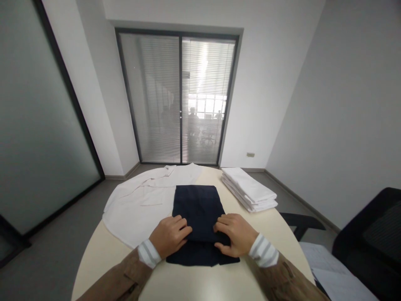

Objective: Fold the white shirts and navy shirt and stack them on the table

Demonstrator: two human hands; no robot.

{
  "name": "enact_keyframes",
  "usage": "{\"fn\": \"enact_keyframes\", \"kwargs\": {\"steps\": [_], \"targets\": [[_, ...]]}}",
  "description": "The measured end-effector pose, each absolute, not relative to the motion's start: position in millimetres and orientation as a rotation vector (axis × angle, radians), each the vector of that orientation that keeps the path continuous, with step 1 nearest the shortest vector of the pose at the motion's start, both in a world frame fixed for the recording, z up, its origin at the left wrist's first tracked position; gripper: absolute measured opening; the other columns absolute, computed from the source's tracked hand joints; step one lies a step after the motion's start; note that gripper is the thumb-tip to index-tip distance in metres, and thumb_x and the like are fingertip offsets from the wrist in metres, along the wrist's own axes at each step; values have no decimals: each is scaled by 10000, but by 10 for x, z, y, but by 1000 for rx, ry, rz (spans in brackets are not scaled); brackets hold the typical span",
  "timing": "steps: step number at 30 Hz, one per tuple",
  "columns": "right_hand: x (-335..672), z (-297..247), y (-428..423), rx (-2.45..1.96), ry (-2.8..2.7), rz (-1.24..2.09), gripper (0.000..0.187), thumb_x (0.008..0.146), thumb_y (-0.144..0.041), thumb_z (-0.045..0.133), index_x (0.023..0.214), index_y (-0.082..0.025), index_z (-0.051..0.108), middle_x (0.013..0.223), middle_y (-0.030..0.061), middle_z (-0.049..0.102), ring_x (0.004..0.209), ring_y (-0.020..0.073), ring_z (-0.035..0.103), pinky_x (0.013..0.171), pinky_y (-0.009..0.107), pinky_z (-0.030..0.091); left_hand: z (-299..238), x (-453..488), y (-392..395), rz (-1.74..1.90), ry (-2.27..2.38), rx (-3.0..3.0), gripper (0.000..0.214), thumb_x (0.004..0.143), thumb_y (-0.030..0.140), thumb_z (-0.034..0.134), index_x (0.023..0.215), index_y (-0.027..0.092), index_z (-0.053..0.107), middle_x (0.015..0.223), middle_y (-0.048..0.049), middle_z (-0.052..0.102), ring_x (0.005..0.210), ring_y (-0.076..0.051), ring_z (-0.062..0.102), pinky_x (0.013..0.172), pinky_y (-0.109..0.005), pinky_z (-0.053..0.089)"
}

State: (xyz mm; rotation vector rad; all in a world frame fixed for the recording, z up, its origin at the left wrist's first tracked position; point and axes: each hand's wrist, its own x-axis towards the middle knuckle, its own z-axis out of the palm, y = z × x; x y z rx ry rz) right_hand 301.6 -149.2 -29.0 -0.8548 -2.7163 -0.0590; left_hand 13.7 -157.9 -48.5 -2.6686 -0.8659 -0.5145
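A dark navy garment (199, 209) lies folded on the round cream table (194, 284), its near end doubled over. My left hand (171, 236) grips the folded near edge on its left side, fingers curled onto the cloth. My right hand (234, 236) grips the same fold on its right side, fingers curled and thumb under. Both sleeves are brown with striped cuffs.
A white shirt (140, 205) lies spread flat on the table's left half, partly under the navy garment. A stack of folded white garments (249, 188) sits at the back right. A dark chair (372, 238) stands to the right, with papers (332, 271) below it. Blinds cover the glass door (180, 100) ahead.
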Motion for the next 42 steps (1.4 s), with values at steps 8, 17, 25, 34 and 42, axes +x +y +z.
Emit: {"fn": "enact_keyframes", "kwargs": {"steps": [8,17,25,34,42], "targets": [[2900,-376,-1559,-1058,-2869,83,347,643,-475,724,845,-226,592,759,11,672,665,187,608,591,280,335,-453,161,-1633,-305,-719,-2940,313,783,337,715,1055,231,599,982,-35,650,816,-204,608,643,-299,449],[2847,-477,-1545,-879,-2913,82,179,654,-373,669,669,-229,564,646,-8,645,582,153,576,548,284,304,-514,199,-1642,-331,-730,-3031,416,738,609,695,907,229,694,790,-38,660,692,-201,610,607,-296,445],[2853,-497,-1556,-843,-2839,262,265,695,-425,683,612,-211,550,561,-27,604,513,113,513,524,251,300,-437,191,-1686,-516,-858,-3197,384,758,547,696,954,218,722,776,-28,725,661,-197,660,621,-276,464],[2808,-501,-1490,-889,-2621,316,412,792,-483,674,1084,-193,677,1131,122,681,1066,261,604,938,403,450,-435,180,-1624,-661,-1060,-3191,403,828,512,657,1088,213,734,964,-89,750,931,-259,674,845,-362,508],[2840,-522,-1471,-1100,-2753,694,974,717,-638,707,1538,-329,284,1635,103,179,1488,395,148,1173,636,115,-639,131,-1533,-288,-1310,-3371,1059,642,728,724,1522,275,348,1620,-127,220,1476,-424,164,1172,-650,117]]}}
